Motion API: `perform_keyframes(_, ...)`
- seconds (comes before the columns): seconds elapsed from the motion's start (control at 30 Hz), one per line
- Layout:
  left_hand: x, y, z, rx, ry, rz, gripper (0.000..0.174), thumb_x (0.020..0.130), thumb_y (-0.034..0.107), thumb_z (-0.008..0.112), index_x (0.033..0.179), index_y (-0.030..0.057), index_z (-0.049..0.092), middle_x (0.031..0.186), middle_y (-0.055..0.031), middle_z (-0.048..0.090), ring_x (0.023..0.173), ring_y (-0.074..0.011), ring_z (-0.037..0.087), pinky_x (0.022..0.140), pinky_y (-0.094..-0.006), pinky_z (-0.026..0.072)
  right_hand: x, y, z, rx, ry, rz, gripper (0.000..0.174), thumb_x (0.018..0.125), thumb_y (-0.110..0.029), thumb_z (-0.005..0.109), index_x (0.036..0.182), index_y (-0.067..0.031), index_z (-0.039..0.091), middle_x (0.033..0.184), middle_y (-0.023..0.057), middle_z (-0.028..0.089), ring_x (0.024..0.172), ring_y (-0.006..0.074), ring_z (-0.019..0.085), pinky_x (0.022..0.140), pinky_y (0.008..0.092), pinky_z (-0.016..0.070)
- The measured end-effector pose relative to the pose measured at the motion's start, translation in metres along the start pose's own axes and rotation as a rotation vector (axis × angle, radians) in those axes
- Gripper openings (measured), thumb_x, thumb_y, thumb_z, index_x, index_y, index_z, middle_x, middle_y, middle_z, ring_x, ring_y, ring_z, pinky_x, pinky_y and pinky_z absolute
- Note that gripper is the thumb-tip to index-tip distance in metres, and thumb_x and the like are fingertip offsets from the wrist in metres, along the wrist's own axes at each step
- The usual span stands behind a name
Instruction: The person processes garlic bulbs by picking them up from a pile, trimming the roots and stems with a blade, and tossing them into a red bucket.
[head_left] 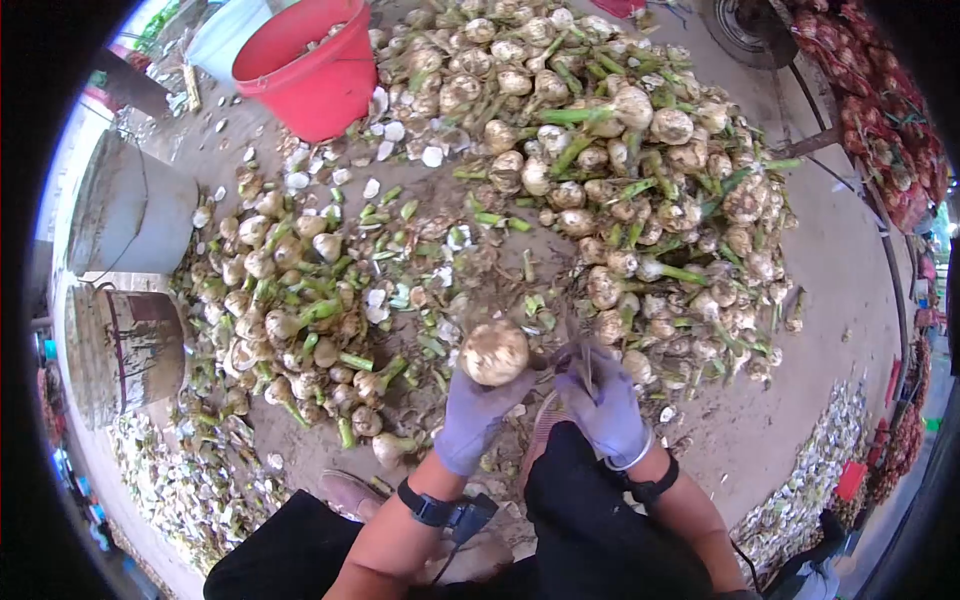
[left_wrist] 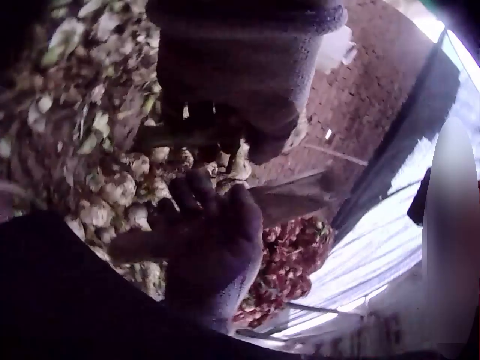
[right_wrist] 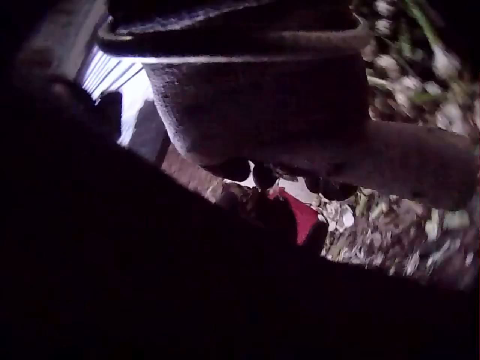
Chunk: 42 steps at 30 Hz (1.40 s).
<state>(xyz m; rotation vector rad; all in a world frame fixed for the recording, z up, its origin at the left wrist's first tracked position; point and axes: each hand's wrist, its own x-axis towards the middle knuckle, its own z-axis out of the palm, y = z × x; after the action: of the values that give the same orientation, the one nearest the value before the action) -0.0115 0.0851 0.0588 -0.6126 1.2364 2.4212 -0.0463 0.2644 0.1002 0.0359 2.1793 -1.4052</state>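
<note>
In the head view my left hand [head_left: 475,410], in a purple glove, holds a large pale garlic bulb [head_left: 494,353] with brown soil marks. Close beside it on the right, my gloved right hand [head_left: 607,405] grips a knife [head_left: 587,372], seen nearly edge-on. A broad grey blade [left_wrist: 292,199] shows in the dark left wrist view. The right wrist view is mostly shadow, and the fingers' grip is hidden there. Around the hands lie a big heap of garlic with green stalks [head_left: 660,190] and a smaller heap of garlic [head_left: 290,300] on the left.
A red bucket [head_left: 310,75] stands at the back left, near a white bucket [head_left: 135,205] and a dirty pail [head_left: 140,345]. Peelings and cut stalks [head_left: 420,270] litter the ground between the heaps. Red mesh sacks [head_left: 890,120] are stacked at the right.
</note>
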Motion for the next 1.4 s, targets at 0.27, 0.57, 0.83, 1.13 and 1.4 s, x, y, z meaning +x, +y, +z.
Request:
perform_keyframes(0.27, -0.001, 0.023, -0.012, 0.216, -0.110, -0.038, 0.045, 0.096, 0.022, 0.055, 0.131, 0.0030, 0.035, 0.116, -0.0136, 0.059, 0.106, -0.0233, 0.061, 0.090, -0.0377, 0.0525, 0.002, -0.019, -0.008, -0.796, -0.144, -0.547, 0.051, 0.058, -0.028, 0.068, 0.102, -0.0037, 0.055, 0.103, 0.0138, 0.052, 0.082, 0.0321, 0.057, 0.071, 0.0418, 0.0442)
perform_keyframes(0.57, -0.018, 0.022, -0.022, 0.448, -0.271, 0.077, 0.055, 0.073, 0.000, 0.073, 0.123, 0.0071, 0.049, 0.114, -0.0097, 0.060, 0.104, -0.0172, 0.060, 0.091, -0.0318, 0.0490, 0.023, 0.068, 0.011, -0.703, 0.037, -0.322, 0.031, 0.071, -0.024, 0.064, 0.093, -0.0029, 0.059, 0.083, 0.0155, 0.061, 0.077, 0.0334, 0.062, 0.067, 0.0424, 0.0472)
perform_keyframes(0.83, 0.006, 0.014, -0.016, 0.186, 0.197, 0.207, 0.031, 0.081, 0.009, 0.071, 0.109, 0.0005, 0.060, 0.102, -0.0034, 0.065, 0.089, -0.0134, 0.062, 0.078, -0.0271, 0.0492, -0.001, 0.019, 0.010, -0.339, 0.085, 0.222, 0.035, 0.085, -0.032, 0.059, 0.094, 0.0014, 0.065, 0.073, 0.0169, 0.065, 0.070, 0.0324, 0.066, 0.065, 0.0395, 0.0497)
perform_keyframes(1.13, 0.005, 0.089, -0.061, -0.511, 0.146, 0.674, 0.040, 0.086, 0.028, 0.069, 0.117, 0.0077, 0.052, 0.114, -0.0044, 0.058, 0.100, -0.0151, 0.057, 0.090, -0.0293, 0.0474, 0.045, 0.036, -0.016, -0.612, 0.492, 0.012, 0.033, 0.077, -0.028, 0.067, 0.093, -0.0004, 0.057, 0.086, 0.0176, 0.062, 0.077, 0.0322, 0.064, 0.067, 0.0389, 0.0517)
perform_keyframes(1.4, 0.019, 0.022, -0.025, -0.428, -0.034, -0.025, 0.036, 0.092, 0.041, 0.058, 0.109, 0.0094, 0.060, 0.103, -0.0033, 0.063, 0.093, -0.0195, 0.058, 0.087, -0.0322, 0.0455, 0.126, 0.031, -0.039, -0.870, 0.542, -0.080, 0.034, 0.070, -0.023, 0.068, 0.094, -0.0021, 0.057, 0.090, 0.0138, 0.063, 0.079, 0.0298, 0.065, 0.070, 0.0387, 0.0512)
